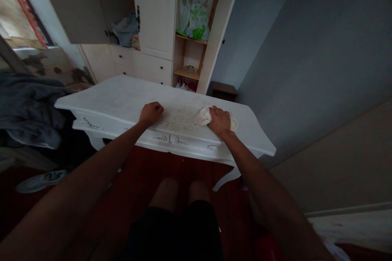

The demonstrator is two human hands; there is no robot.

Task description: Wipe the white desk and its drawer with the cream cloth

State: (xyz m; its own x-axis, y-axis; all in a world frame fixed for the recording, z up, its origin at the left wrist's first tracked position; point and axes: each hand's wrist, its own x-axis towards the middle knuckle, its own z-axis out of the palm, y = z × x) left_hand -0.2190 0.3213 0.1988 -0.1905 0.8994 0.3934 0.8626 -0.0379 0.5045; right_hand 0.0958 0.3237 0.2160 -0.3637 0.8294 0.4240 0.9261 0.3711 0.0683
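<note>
A white table (122, 94) with curved legs and carved drawer fronts stands before me, its top smudged grey around the middle. On the right part of the top, my right hand (219, 120) presses down on a whitish cloth (202, 116), which shows on both sides of the fingers. My left hand (151, 113) rests near the table's front edge, left of the smudged area. Its fingers are curled into a loose fist, and I see nothing in them.
Behind the table rises a white wardrobe (154, 12) with open doors; plastic bags (197, 18) sit on its shelf. Dark clothes (30, 106) are heaped at left, above a shoe (43, 180). A small brown stand (224, 90) is by the grey wall (306, 57).
</note>
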